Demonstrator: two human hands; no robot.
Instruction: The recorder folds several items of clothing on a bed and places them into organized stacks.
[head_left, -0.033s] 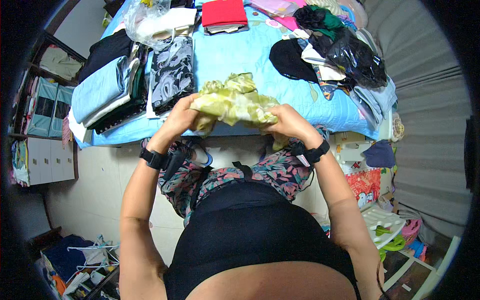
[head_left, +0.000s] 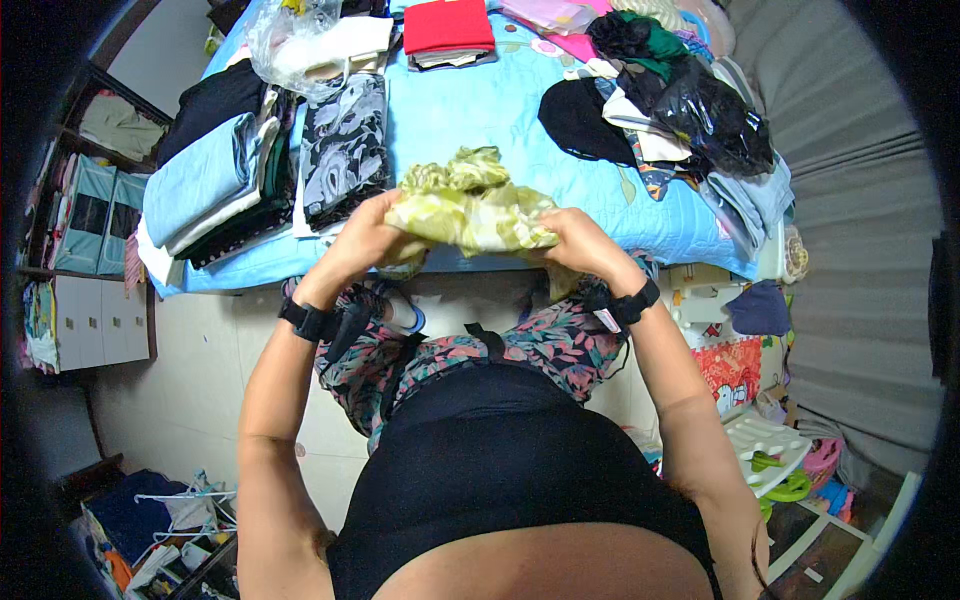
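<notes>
Holding a crumpled yellow-green patterned cloth at the near edge of the bed, the person grips it from both sides. The cloth sits bunched, partly resting on the light blue bedcover and partly lifted between the hands.

Judgement on the work in hand: it looks like folding or gathering the cloth. Doing it well would call for finding the hems, pulling the fabric flat against the bedcover, and keeping both ends level so the folds align.

Left hand: fingers curled closed around the left end of the cloth, fabric pinched in the fist. Right hand: fingers likewise closed on the right end, knuckles up; the fingertips are hidden under the fabric. Each wrist carries a black band.

Left of the cloth lie a folded black-and-white floral garment and stacked blue and dark folded clothes. Beyond it sits a folded red garment. To its right lies a loose heap of dark clothes.
</notes>
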